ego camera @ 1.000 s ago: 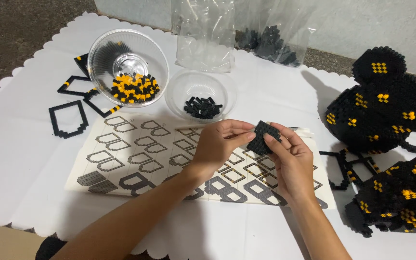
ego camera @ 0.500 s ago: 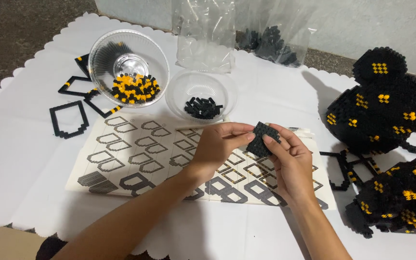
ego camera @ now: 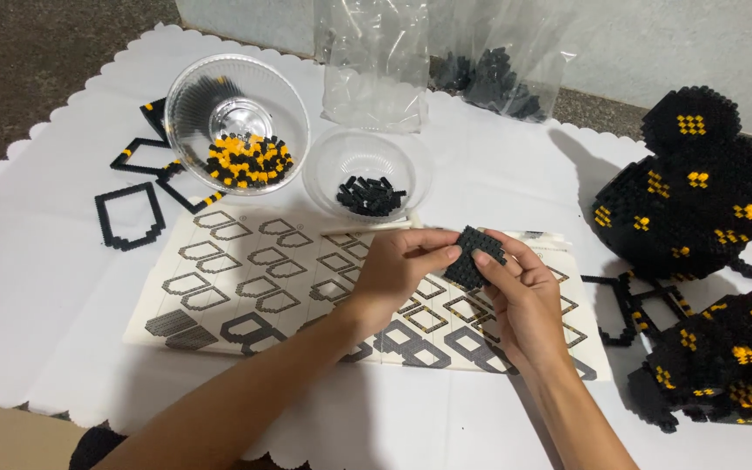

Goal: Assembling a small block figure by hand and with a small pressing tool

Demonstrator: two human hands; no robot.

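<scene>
— Looking at the hands first: what do they hold?

— Both are closed on one small black brick plate (ego camera: pixel 473 258), above the middle of the white scalloped cloth (ego camera: pixel 36 261). The left hand (ego camera: pixel 398 270) pinches its left edge with thumb and fingertips; the right hand (ego camera: pixel 520 292) grips it from the right and below, thumb on its face.

— And under them?

— A printed sheet of outline diagrams (ego camera: pixel 245 278) lies flat on the cloth, reaching from left of centre to beneath both wrists.

— What sits toward the far edge?

— A large clear bowl (ego camera: pixel 285 104), tilted, with black and yellow pieces (ego camera: pixel 248 162) heaped at its low side. Just beside it on the right, a smaller clear bowl (ego camera: pixel 324 165) holds a little pile of black pieces (ego camera: pixel 369 195). Behind them stand two clear plastic bags (ego camera: pixel 376 70); the right-hand one has black pieces in it.

— The left edge?

— Several flat black frames (ego camera: pixel 128 218), house-shaped outlines, lie near the large bowl; some carry yellow bits.

— The right edge?

— Big built forms of black bricks with yellow patches (ego camera: pixel 698 209) fill it, well apart from the hands, with thin black frame pieces (ego camera: pixel 633 305) lying before them.
</scene>
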